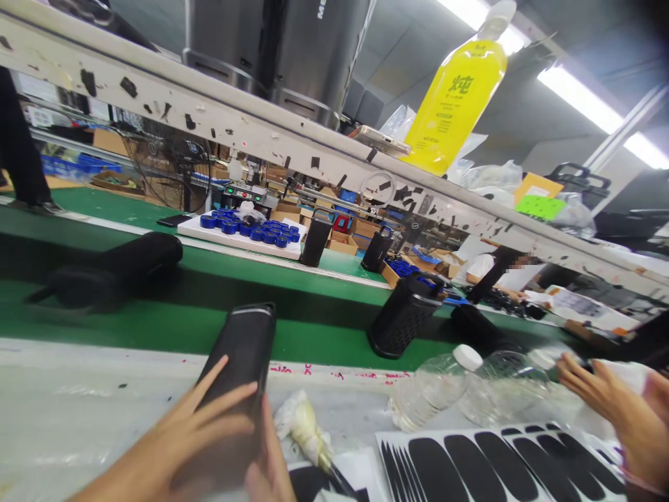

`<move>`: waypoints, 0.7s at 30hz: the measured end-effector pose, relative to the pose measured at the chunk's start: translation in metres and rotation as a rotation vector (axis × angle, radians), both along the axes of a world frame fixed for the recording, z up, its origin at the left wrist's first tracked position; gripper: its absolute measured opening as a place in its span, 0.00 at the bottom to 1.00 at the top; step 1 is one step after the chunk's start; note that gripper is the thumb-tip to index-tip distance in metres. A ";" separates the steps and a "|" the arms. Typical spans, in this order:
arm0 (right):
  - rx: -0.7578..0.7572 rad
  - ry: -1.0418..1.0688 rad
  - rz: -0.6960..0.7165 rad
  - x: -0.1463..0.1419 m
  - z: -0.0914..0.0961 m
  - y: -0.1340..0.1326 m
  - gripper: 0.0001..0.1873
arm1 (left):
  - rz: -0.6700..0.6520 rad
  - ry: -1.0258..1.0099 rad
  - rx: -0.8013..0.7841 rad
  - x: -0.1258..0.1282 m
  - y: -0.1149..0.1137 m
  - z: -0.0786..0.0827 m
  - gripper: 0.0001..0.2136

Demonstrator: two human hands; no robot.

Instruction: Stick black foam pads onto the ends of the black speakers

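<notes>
My left hand (203,439) wraps around a long black speaker-like housing (241,348) that lies at the near edge of the bench, fingers over its top and thumb on its right side. My right hand (617,411) is at the far right with fingers stretched toward a clear plastic bottle (502,383) lying on its side; it holds nothing I can make out. A white sheet with several black oval stickers (502,464) lies below the right hand. A crumpled white cloth (303,425) sits between the two hands.
A green conveyor belt (157,321) carries black housings (120,268), one perforated cylinder (405,314) upright. Another clear bottle (433,387) lies beside the first. Blue rings fill a white tray (251,230) beyond. A yellow bottle (454,97) stands on the overhead shelf. A person sits across at right.
</notes>
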State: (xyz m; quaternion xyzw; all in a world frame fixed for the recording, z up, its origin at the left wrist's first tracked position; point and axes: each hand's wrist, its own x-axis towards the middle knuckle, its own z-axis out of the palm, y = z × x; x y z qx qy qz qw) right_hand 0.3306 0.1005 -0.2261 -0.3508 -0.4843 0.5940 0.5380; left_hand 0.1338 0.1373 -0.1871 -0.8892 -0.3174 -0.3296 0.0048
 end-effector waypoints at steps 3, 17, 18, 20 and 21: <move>-0.084 -0.057 0.022 0.002 -0.017 0.010 0.59 | -0.032 0.076 -0.098 0.007 0.053 0.012 0.27; 0.223 -0.412 -0.008 0.009 0.011 -0.027 0.18 | 0.382 -0.044 -0.149 -0.064 0.035 -0.024 0.21; 0.217 -0.427 -0.004 0.009 0.014 -0.026 0.16 | 0.390 -0.035 -0.141 -0.078 0.021 -0.028 0.20; 0.204 -0.455 -0.002 0.007 0.018 -0.026 0.14 | 0.404 -0.008 -0.120 -0.104 -0.009 -0.038 0.18; 0.202 -0.470 0.002 0.007 0.021 -0.026 0.13 | 0.431 -0.035 -0.088 -0.114 -0.025 -0.045 0.17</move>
